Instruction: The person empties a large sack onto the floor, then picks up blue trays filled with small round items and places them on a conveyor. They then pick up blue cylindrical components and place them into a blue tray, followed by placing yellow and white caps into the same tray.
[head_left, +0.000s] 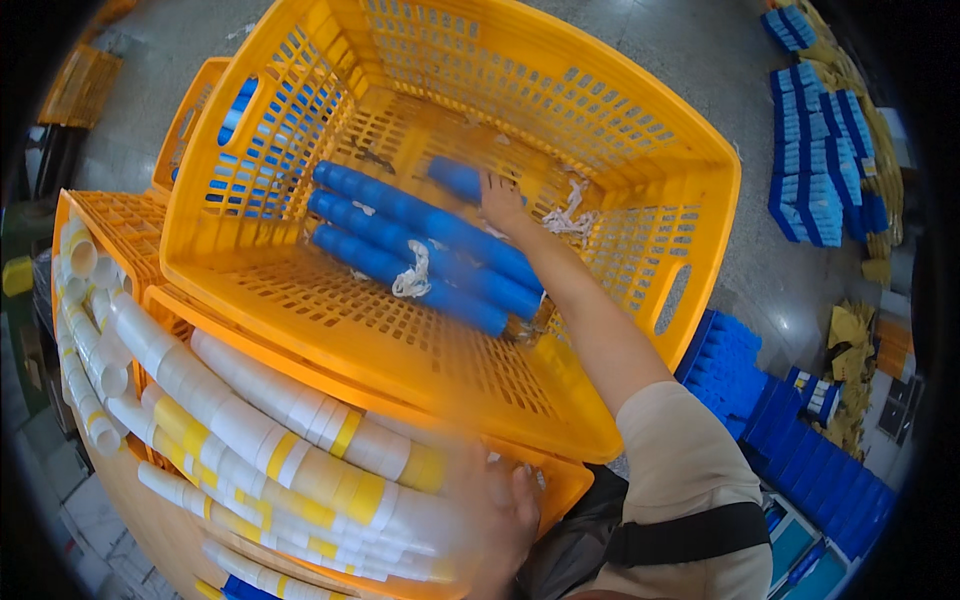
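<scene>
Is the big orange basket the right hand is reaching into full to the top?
No. The orange basket holds only a few blue tubes on its bottom, where the right hand reaches.

Blue boxes (815, 150), flat and rectangular, stand stacked in rows on the floor at two o'clock. More blue boxes (800, 440) lie packed side by side at four o'clock, with yellowish cardboard pieces (850, 390) just beside them. No labels, signs or screens can be made out.

A blue tube (455, 178) is gripped by the right hand (500, 200) inside the yellow crate (300, 330), beside three blue tubes (420, 250); white stacks (280, 440) are touched by the blurred left hand (500, 515).
</scene>
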